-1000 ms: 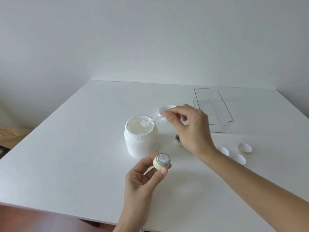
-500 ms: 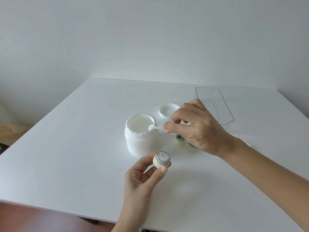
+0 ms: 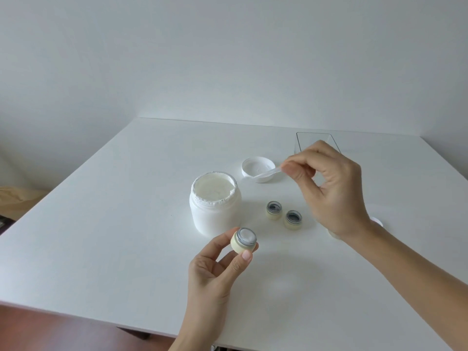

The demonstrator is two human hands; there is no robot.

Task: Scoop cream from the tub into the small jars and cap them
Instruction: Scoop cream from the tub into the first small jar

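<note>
Now the right hand [image 3: 336, 191] has lifted clear of the cream tub [image 3: 215, 202]. A second ago its spatula [image 3: 263, 174] was dipped in the cream; half a second ago the tip sat at the tub's rim. Here the spatula hangs in the air to the right of the tub, in front of the tub lid [image 3: 258, 168], pinched by its handle between thumb and fingertips. It is blurred, and whether it carries a load of cream cannot be told for certain, though a pale smear seems to sit along the blade. I judge the scoop is taken and the next move is the carry down to the jar.

That held jar [image 3: 244, 239] has barely shifted across the three pictures. The left hand [image 3: 217, 264] holds it above the desk [image 3: 101, 224], in front of the tub, thumb and fingers closed round its sides, mouth up. It already shows white inside, so it is at least partly filled and not yet capped.

Counted: one tub, open and nearly full, standing on the desk; one tub lid, lying upturned behind it; one spatula; three small jars, one in the left grip and two uncapped jars [image 3: 283, 214] standing just beside each other right of the tub, dark inside. One clear tray [image 3: 304, 140] shows behind the right hand. Of the small caps [image 3: 377, 220], only slivers peep out past the right wrist, so their number cannot be told now.
</note>
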